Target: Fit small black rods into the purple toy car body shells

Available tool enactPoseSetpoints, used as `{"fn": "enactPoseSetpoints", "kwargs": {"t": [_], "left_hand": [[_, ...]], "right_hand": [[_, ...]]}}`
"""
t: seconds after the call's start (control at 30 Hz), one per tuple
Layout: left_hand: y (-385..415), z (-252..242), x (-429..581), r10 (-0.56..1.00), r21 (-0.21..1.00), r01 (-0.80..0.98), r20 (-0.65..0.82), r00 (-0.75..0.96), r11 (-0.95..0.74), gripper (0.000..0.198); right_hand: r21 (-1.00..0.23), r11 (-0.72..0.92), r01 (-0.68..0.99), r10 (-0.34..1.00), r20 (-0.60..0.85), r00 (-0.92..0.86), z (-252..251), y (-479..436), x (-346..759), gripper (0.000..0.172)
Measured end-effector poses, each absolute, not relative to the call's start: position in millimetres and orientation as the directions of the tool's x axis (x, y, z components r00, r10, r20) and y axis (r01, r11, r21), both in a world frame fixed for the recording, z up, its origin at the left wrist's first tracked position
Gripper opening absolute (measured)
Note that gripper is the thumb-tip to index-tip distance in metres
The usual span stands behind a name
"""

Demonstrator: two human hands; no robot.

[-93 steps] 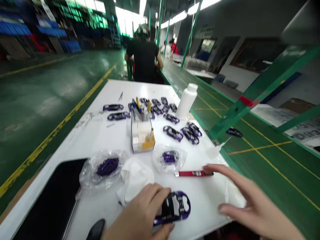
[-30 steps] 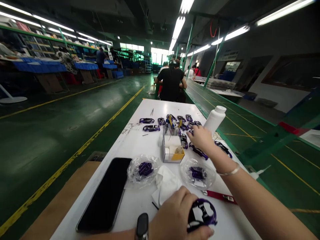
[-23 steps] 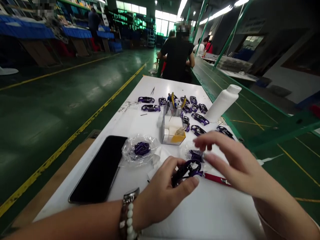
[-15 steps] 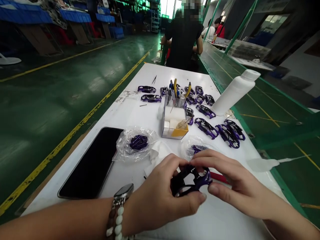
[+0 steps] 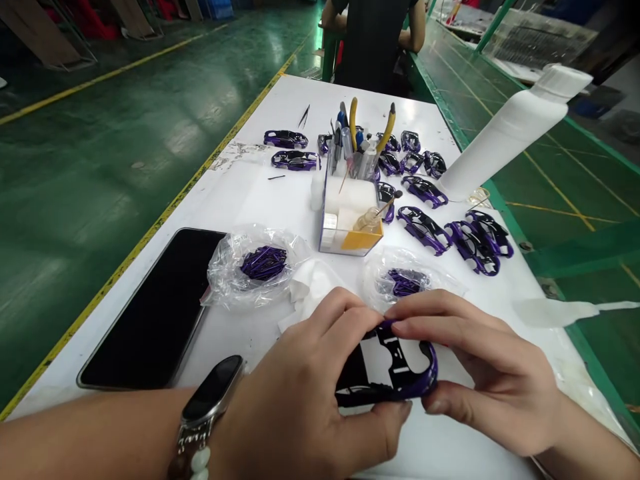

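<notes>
A black and purple toy car body shell is held between my two hands just above the white table. My left hand wraps round its left end, fingers over the top edge and thumb along the near side. At the other end, my right hand pinches the rim between fingertips and thumb. Window openings in the shell face me. Behind the hands lie two plastic bags, a left bag and a right bag, both with thin purple parts inside. A crumpled white tissue is between them.
A clear organizer box with pliers and bottles stands mid-table. More car shells lie behind and right. A white bottle leans at the right edge, near a squeeze bottle. A phone lies left. A person sits beyond.
My view has tipped downward and moved closer. The car shell has been turned so its openings face me more, with both hands still on it. The red item beside my right hand is out of sight.
</notes>
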State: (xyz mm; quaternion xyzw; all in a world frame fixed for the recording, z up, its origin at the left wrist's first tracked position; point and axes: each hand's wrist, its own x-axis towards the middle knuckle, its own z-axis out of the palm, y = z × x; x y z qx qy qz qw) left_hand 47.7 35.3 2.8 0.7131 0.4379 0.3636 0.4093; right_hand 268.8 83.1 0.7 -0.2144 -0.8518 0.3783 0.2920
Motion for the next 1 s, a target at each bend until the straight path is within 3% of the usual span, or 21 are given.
{"fn": "enactPoseSetpoints", "kwargs": {"t": [0.73,0.87,1.0], "left_hand": [[33.4,3.6,45.8,0.866,0.766,0.435,0.312,0.392,-0.473,0.025],[33.6,0.2,45.8,0.876,0.763,0.457,0.298,0.378,-0.457,0.031],[31.0,-2.7,46.8,0.890,0.785,0.450,0.274,0.365,-0.426,0.048]], "right_hand": [[-0.804,0.577,0.145,0.626,0.321,-0.711,-3.6,73.8,270.0,0.047],[-0.814,0.562,0.146,0.633,0.310,-0.710,-4.1,75.6,272.5,0.047],[-0.827,0.542,0.150,0.657,0.305,-0.690,-4.2,76.2,274.6,0.045]]}}
